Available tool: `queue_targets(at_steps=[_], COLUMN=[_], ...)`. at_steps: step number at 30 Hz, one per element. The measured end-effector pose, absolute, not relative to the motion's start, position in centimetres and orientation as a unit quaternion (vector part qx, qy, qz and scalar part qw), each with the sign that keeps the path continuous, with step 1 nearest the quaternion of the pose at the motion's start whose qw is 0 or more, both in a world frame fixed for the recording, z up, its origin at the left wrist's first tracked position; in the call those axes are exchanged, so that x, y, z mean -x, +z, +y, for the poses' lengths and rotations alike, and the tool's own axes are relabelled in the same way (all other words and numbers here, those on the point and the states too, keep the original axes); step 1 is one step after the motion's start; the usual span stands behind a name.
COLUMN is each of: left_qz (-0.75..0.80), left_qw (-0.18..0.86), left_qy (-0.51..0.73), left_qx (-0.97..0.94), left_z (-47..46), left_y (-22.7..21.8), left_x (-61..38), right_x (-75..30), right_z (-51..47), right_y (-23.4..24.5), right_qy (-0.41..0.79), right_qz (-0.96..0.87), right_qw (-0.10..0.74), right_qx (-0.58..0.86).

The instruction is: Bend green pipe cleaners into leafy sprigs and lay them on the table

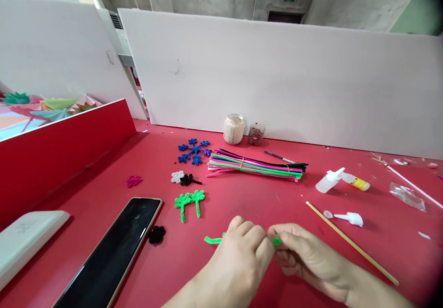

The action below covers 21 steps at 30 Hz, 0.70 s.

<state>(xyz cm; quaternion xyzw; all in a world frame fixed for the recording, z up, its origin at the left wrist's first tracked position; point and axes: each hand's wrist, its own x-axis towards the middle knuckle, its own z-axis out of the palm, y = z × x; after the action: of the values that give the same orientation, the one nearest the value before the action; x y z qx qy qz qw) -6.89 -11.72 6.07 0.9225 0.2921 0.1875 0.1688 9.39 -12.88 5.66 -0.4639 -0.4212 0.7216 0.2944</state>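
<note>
My left hand (238, 257) is closed round a green pipe cleaner (213, 240), whose free end sticks out to the left. Thumb and fingers of my right hand (308, 257) pinch the same green pipe cleaner, and a short green bit shows at the fingertips. Most of it is hidden inside my hands. Beyond them lie two green pipe-cleaner flowers with stems (187, 203). A rubber-banded bundle of coloured pipe cleaners (256, 165) lies further back. To the left are a black flower (157, 235), a white flower (177, 176) and a blue snowflake shape (194, 152).
A phone (110, 252) and a white box-like object (31, 239) lie on the left. Glue bottles (328, 181), a white nozzle cap (353, 219) and a wooden stick (353, 243) are on the right. Two jars (234, 130) stand before a white partition (277, 82).
</note>
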Motion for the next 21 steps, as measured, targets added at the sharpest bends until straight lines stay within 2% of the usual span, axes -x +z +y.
queue_targets(at_steps=[3,7,9,11,17,19,21], left_qz=[0.368,0.405,0.392,0.382,0.366,0.364,0.374], left_qw=[0.303,0.531,0.594,0.627,0.648,0.630,0.594], left_qy=[0.243,0.281,0.276,0.272,0.247,0.251,0.266], left_qx=[-0.845,-0.689,-0.646,-0.622,-0.620,-0.638,-0.661], left_z=[-11.6,-10.9,-10.6,-10.5,-10.7,-10.9,-11.1], left_y=[5.8,5.7,5.8,5.9,6.2,6.2,6.2], left_x=[6.8,7.1,7.3,7.4,7.2,7.1,7.0], right_x=[-9.3,-9.6,-10.0,-10.3,-10.4,-10.1,-9.6], right_z=[-12.7,-13.0,-13.1,-13.1,-12.6,-12.6,-12.7], right_y=[6.5,7.4,7.4,7.3,7.5,7.5,7.4], right_qy=[0.577,0.238,0.097,0.018,-0.043,-0.010,0.071], right_qz=[-0.572,-0.788,-0.843,-0.872,-0.924,-0.916,-0.882], right_qw=[0.285,0.308,0.301,0.274,0.198,0.217,0.259], right_qx=[0.508,0.478,0.435,0.405,0.324,0.337,0.387])
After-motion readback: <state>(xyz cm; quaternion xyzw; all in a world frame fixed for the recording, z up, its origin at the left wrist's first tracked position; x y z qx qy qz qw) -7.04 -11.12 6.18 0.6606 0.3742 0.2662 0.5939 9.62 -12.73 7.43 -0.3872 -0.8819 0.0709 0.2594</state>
